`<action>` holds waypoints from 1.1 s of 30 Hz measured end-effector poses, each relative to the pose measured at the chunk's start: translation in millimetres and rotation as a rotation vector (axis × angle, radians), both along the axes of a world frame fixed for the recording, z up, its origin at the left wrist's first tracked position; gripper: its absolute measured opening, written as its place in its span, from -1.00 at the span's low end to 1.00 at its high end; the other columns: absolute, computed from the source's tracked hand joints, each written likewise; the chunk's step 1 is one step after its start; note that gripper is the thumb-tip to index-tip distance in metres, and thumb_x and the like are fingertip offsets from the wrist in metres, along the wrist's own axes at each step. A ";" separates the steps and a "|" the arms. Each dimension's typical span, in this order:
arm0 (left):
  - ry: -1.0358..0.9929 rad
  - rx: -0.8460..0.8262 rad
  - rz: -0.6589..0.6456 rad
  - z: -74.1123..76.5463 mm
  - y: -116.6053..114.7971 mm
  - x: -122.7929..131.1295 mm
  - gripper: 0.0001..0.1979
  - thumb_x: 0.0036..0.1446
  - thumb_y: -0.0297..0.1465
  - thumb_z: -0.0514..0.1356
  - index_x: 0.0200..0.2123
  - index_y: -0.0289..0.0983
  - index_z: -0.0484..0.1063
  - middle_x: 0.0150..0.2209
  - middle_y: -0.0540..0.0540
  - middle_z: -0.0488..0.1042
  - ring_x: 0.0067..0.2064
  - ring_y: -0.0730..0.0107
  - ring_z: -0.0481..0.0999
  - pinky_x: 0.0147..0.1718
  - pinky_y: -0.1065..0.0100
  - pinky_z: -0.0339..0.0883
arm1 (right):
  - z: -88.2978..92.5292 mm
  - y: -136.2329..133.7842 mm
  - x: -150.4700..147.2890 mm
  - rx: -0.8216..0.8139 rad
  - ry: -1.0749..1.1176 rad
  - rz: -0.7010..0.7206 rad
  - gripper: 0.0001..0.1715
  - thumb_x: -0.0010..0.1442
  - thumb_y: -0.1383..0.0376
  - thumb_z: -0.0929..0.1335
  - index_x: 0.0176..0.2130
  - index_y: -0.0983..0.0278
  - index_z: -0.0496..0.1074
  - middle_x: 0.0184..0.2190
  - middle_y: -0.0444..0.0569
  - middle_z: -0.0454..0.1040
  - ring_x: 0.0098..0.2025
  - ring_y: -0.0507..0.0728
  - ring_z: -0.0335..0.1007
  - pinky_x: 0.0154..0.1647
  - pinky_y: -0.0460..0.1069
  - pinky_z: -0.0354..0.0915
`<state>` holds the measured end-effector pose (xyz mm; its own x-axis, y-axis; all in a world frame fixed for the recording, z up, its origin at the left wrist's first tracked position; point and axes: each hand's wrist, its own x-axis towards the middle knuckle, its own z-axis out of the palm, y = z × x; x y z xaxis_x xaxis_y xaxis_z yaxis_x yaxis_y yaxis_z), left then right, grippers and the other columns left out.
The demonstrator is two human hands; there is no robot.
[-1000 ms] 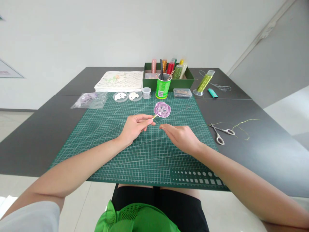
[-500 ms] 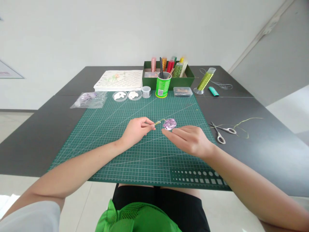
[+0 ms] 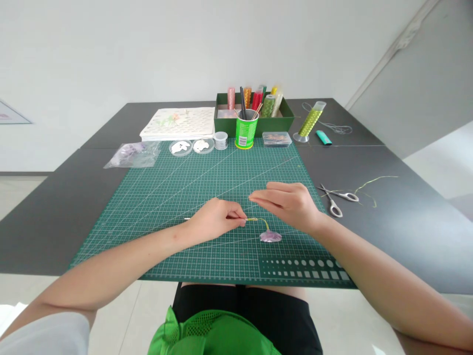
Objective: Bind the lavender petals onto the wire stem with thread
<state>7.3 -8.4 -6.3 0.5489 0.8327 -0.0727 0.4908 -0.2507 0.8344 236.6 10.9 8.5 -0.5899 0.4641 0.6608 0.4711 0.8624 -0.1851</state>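
Observation:
My left hand (image 3: 216, 218) pinches the thin stem of a purple artificial flower (image 3: 271, 236) between thumb and fingertips. From the grip, a yellow-green stem (image 3: 263, 222) runs right and bends down to the bloom, which faces toward me, low over the cutting mat (image 3: 207, 180). A pale thin end (image 3: 187, 218) pokes out on the left behind that hand; I cannot tell what it is. Up and to the right of the flower, apart from it, my right hand (image 3: 284, 199) is closed with its fingers pressed together. Whatever it holds, if anything, is hidden.
Scissors (image 3: 334, 204) and a loose green strand (image 3: 369, 183) lie right of the mat. Behind are a green can (image 3: 246, 130) with sticks, a box (image 3: 229, 128) of ribbon-like rolls, a clear case (image 3: 277, 139), small dishes (image 3: 181, 148), a plastic bag (image 3: 135, 154) and a green spool (image 3: 311, 121).
My left hand has come nearer to me, and the flower has swung from beside my right fingertips to hang below them. My right hand has shifted slightly up, away from the bloom.

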 end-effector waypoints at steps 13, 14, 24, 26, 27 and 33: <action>-0.103 -0.042 -0.023 9.3 -9.1 0.7 -0.93 0.19 -0.33 0.35 -0.33 -0.17 0.63 -0.38 0.01 0.69 -0.38 0.35 0.65 -0.36 0.35 0.42 | -16.1 13.7 -3.1 -0.454 0.111 -0.070 -0.74 0.35 0.25 0.37 -0.28 0.22 0.66 -0.31 -0.08 0.70 -0.30 0.11 0.64 -0.28 -0.07 0.43; -0.123 -0.045 -0.014 10.2 -9.5 0.7 -0.93 0.19 -0.33 0.35 -0.33 -0.18 0.63 -0.36 -0.01 0.70 -0.36 0.34 0.66 -0.35 0.36 0.43 | -17.9 14.5 -3.9 -0.487 0.104 -0.075 -0.74 0.35 0.25 0.36 -0.28 0.22 0.65 -0.31 -0.08 0.70 -0.30 0.11 0.64 -0.29 -0.07 0.42; -0.473 -0.021 0.325 19.1 4.6 -5.2 -0.81 0.15 -0.26 0.36 -0.29 -0.28 0.59 -0.35 -0.14 0.69 -0.53 0.49 0.46 -0.54 0.43 0.32 | -36.7 18.5 -3.1 -0.406 -0.011 -0.115 -0.58 0.39 0.22 0.30 -0.41 0.29 0.60 -0.62 -0.13 0.50 -0.60 -0.02 0.34 -0.52 -0.11 0.16; -0.518 -0.014 0.392 18.4 10.4 -7.6 -0.80 0.15 -0.25 0.37 -0.28 -0.29 0.60 -0.34 -0.15 0.69 -0.54 0.52 0.43 -0.57 0.45 0.28 | -37.3 17.0 -1.9 -0.331 -0.009 -0.115 -0.61 0.41 0.21 0.29 -0.31 0.26 0.64 -0.52 -0.10 0.60 -0.54 0.01 0.45 -0.47 -0.11 0.25; -0.538 -0.020 0.422 18.0 12.9 -8.5 -0.79 0.14 -0.25 0.38 -0.29 -0.29 0.60 -0.33 -0.15 0.69 -0.55 0.53 0.41 -0.59 0.46 0.24 | -37.4 16.3 -1.2 -0.294 -0.018 -0.103 -0.62 0.43 0.22 0.27 -0.24 0.25 0.65 -0.45 -0.08 0.64 -0.50 0.01 0.50 -0.44 -0.12 0.29; -0.603 -0.106 0.508 18.1 21.1 -9.3 -0.82 0.10 -0.30 0.40 -0.34 -0.31 0.60 -0.34 -0.17 0.69 -0.56 0.59 0.33 -0.63 0.51 0.11 | -39.3 15.0 4.7 -0.106 -0.117 -0.094 -0.63 0.47 0.20 0.25 -0.10 0.24 0.63 -0.53 -0.10 0.59 -0.58 -0.04 0.39 -0.54 -0.14 0.21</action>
<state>-2.0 12.6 11.8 0.0733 0.9970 0.0231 -0.0198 -0.0217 0.9996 241.4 25.8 -30.8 -0.6105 0.5841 0.5349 0.5721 0.7922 -0.2122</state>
